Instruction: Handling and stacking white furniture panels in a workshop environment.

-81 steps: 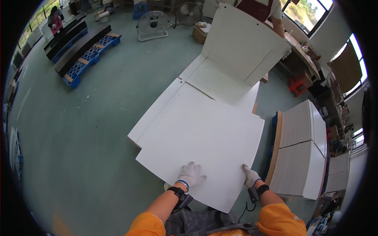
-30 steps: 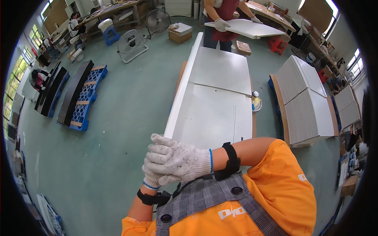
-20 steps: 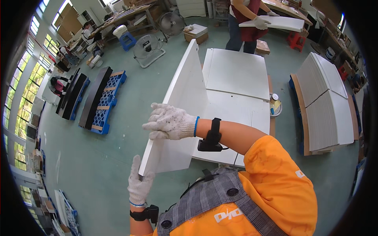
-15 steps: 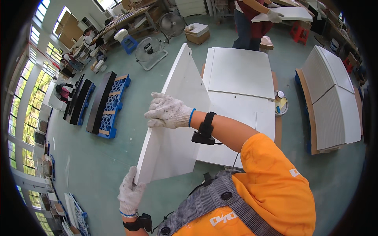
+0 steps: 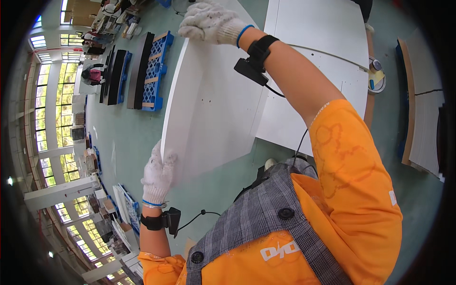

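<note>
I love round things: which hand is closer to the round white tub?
Right: the right hand is at the edge of the raised white board, left of the tub; the left hand grips that edge lower in view, farther away.

Head-worn fisheye view, downward from close above

I have the left gloved hand (image 5: 157,173) clasping the near end of a tilted white panel (image 5: 213,104), and the right gloved hand (image 5: 209,23) curled over its edge farther along. To the right I see flat white boards (image 5: 323,23); leftward, a blue plastic pallet (image 5: 154,78) on the green floor (image 5: 126,142).
</note>
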